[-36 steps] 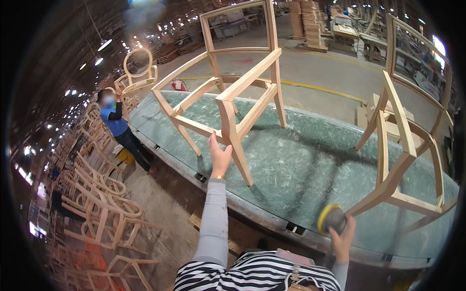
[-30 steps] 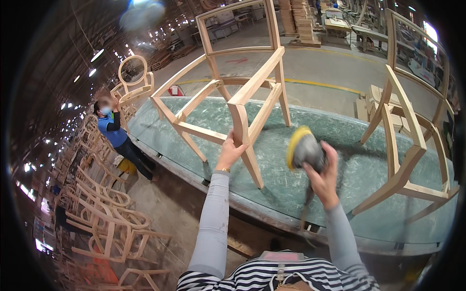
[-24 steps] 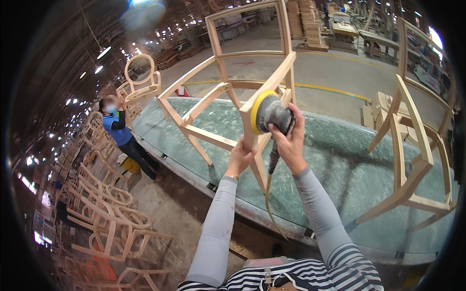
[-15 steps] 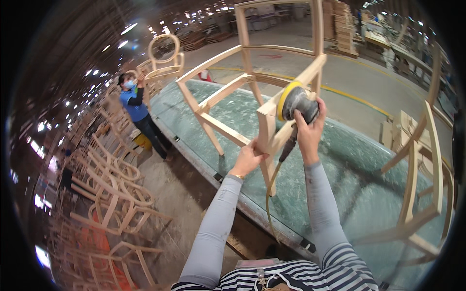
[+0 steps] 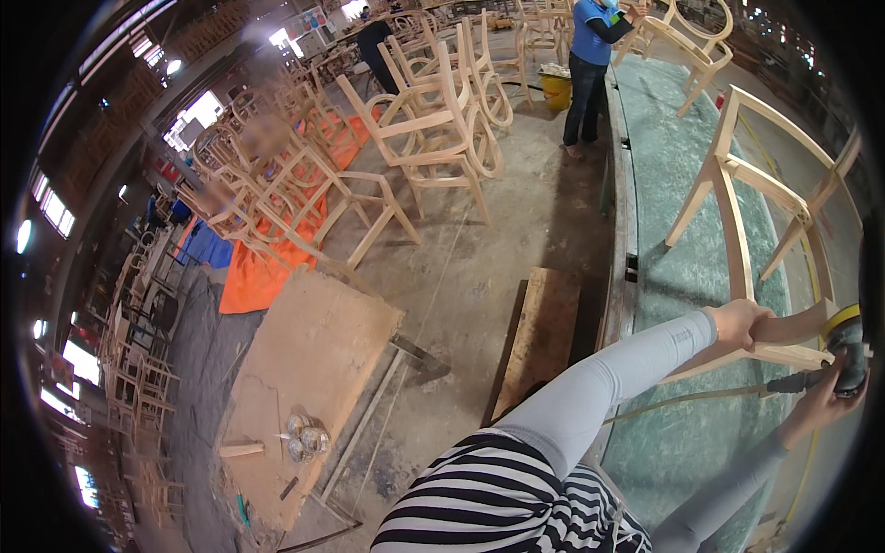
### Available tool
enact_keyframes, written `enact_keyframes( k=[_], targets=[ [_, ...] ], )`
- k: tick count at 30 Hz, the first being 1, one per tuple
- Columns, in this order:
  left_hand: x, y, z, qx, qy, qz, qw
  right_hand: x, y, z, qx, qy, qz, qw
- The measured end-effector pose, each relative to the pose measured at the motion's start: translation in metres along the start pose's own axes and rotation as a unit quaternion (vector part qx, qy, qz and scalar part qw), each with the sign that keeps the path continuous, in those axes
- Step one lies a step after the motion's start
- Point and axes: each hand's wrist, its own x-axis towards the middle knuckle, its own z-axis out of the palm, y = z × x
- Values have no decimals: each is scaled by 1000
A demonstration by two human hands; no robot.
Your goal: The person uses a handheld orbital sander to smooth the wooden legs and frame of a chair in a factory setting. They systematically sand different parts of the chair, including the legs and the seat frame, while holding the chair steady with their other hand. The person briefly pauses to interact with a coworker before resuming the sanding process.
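Your left hand (image 5: 737,324) has its fingers wrapped around the post (image 5: 795,325) of the pale wooden chair (image 5: 733,226), and the rest of that frame stretches beyond those fingers over the green table (image 5: 659,198). Your right hand (image 5: 820,398) has its fingers curled around the dark sander (image 5: 850,355), whose yellow pad (image 5: 841,318) sits at the post, to the right of your left fingers; whether it presses on the wood or is only just beside it, you cannot tell here. With those left fingers so near the pad, a slip along the post could scrape your knuckles. If the left grip loosens, side pressure could twist the frame or skid its feet; a tilted pad could gouge the edge. The hose (image 5: 687,398) trails left below your left fingers, so a snag there could tug the sander off line. By count: one sander, one hose, one chair in your grasp. Far beyond your left fingers there is one co-worker (image 5: 590,41) in blue handling one more chair (image 5: 678,35), and one yellow bucket (image 5: 555,90). Well to the left of your fingers, the stacked chairs (image 5: 433,120) overlap too much to number.
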Motion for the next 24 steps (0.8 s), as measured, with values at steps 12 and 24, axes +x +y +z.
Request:
enact_keyframes(
  k=[12, 24],
  targets=[
    [-5, -15, -13, -88, -67, -9, 994, -32, -13, 22, -79, -14, -107, 991],
    [5, -8, -7, 20, -51, 12, 998, -2, -28, 13, -63, 77, -43, 994]
  ],
)
